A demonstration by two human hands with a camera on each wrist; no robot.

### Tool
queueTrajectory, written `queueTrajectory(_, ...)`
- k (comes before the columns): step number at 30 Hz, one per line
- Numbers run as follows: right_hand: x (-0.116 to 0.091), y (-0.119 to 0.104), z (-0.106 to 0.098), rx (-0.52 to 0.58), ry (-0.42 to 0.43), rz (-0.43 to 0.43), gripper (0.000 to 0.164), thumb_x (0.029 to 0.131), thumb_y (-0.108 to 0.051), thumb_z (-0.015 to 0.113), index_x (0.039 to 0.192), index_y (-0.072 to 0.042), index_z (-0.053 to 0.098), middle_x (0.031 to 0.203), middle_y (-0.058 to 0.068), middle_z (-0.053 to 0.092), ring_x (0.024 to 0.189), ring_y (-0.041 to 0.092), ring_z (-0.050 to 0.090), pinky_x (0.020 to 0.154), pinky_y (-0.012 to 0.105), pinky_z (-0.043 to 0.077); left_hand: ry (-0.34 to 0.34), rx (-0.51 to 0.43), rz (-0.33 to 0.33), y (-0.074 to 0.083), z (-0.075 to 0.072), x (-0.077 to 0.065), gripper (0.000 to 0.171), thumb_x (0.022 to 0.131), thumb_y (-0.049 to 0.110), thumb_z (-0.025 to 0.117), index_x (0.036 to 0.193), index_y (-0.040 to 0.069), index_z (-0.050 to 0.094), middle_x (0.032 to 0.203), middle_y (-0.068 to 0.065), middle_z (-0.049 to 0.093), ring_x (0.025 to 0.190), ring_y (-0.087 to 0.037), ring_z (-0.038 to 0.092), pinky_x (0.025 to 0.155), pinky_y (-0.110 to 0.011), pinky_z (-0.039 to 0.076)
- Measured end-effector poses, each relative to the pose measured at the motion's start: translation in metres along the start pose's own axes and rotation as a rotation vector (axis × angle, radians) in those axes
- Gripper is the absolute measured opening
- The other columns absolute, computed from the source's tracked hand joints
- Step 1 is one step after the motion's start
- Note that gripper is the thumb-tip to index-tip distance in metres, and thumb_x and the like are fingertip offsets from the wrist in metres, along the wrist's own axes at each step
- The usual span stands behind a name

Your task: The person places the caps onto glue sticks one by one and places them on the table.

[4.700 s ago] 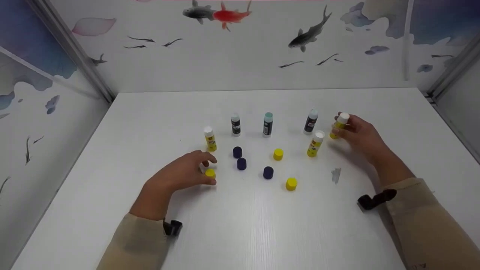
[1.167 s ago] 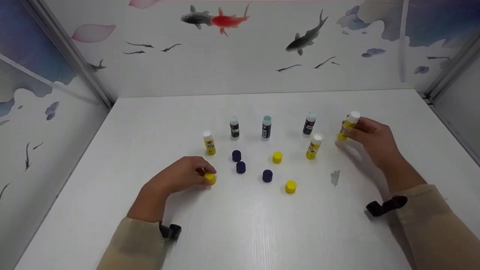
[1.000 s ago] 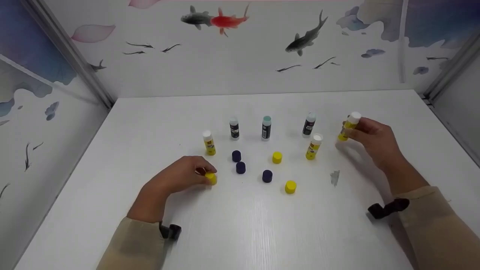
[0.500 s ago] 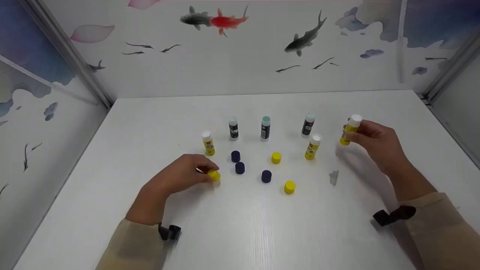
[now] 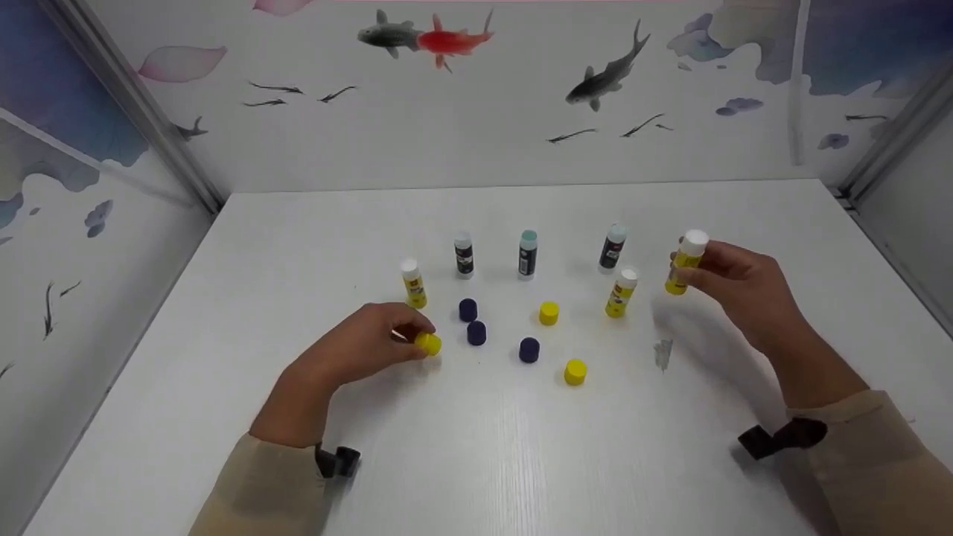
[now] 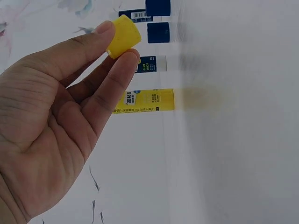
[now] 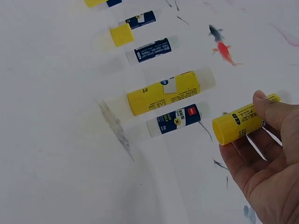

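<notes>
My left hand (image 5: pixel 365 342) pinches a yellow cap (image 5: pixel 429 343) between thumb and fingertips, just off the tabletop; the left wrist view shows the tilted cap (image 6: pixel 125 37) plainly. At the right, my right hand (image 5: pixel 752 294) grips an uncapped yellow glue stick (image 5: pixel 685 268) by its body, white end up. In the right wrist view the glue stick's yellow base (image 7: pixel 224 131) is visible. Near that hand stands another yellow glue stick (image 5: pixel 618 299). A third yellow glue stick (image 5: pixel 415 289) stands just beyond my left hand.
Three navy glue sticks, including the middle one (image 5: pixel 527 259), stand in a back row. Three navy caps, one of them frontmost (image 5: pixel 529 350), and two yellow caps (image 5: pixel 575 372) sit mid-table. A grey smear (image 5: pixel 663 354) marks the white table (image 5: pixel 476 461). Printed panels (image 5: pixel 476 141) enclose it.
My left fingers have closed on the yellow cap and raised it slightly to the right. My right hand moved the glue stick rightward, then a little back left and nearer.
</notes>
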State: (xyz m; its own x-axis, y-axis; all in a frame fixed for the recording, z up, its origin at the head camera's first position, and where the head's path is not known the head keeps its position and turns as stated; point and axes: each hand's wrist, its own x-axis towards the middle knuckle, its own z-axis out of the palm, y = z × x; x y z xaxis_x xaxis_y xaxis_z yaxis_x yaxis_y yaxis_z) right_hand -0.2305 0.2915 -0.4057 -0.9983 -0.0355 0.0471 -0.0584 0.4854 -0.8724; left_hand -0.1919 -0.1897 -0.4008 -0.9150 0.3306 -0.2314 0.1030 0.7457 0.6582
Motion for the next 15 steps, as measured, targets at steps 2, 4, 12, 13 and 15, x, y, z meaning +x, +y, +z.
queueTrajectory(2,-0.001,-0.002,0.002,0.007,-0.005,-0.017,0.046,0.100,-0.031,0.072,0.143,-0.017,0.063,0.125,-0.013,0.072,0.112,0.000,0.066,0.092,0.009,0.053,0.003,-0.011,0.005,0.001,0.000,0.000,0.025,0.093,0.016,0.079,0.118,0.020,0.074,0.119,0.002,0.072,0.109,-0.017,0.066,0.097,-0.037,0.059)
queueTrajectory(4,-0.002,-0.004,0.004,0.011,-0.009,-0.035,0.046,0.100,-0.030,0.072,0.142,-0.017,0.064,0.124,-0.013,0.072,0.112,0.000,0.066,0.093,0.010,0.053,0.006,-0.021,0.004,0.002,0.000,-0.001,0.025,0.093,0.016,0.079,0.117,0.020,0.074,0.119,0.002,0.072,0.109,-0.018,0.066,0.097,-0.037,0.059)
queueTrajectory(12,-0.008,-0.014,0.009,0.012,-0.018,-0.087,0.041,0.100,-0.028,0.072,0.138,-0.014,0.067,0.123,-0.008,0.074,0.110,0.003,0.068,0.092,0.011,0.054,0.016,-0.051,-0.022,0.009,0.000,0.000,0.023,0.094,0.018,0.078,0.116,0.021,0.072,0.118,0.001,0.071,0.110,-0.020,0.065,0.097,-0.036,0.059)
queueTrajectory(13,-0.009,-0.016,0.010,0.010,-0.019,-0.093,0.041,0.100,-0.028,0.072,0.138,-0.014,0.067,0.123,-0.008,0.074,0.111,0.003,0.068,0.092,0.011,0.054,0.016,-0.056,-0.023,0.009,0.000,0.000,0.023,0.094,0.017,0.078,0.116,0.021,0.072,0.117,0.001,0.071,0.110,-0.020,0.065,0.097,-0.036,0.059)
queueTrajectory(15,-0.010,-0.018,0.012,0.009,-0.021,-0.099,0.041,0.099,-0.027,0.073,0.139,-0.015,0.067,0.124,-0.008,0.074,0.111,0.003,0.068,0.092,0.011,0.055,0.017,-0.067,-0.020,0.010,0.000,0.000,0.024,0.094,0.017,0.078,0.116,0.020,0.072,0.117,0.001,0.071,0.110,-0.020,0.065,0.097,-0.036,0.060)
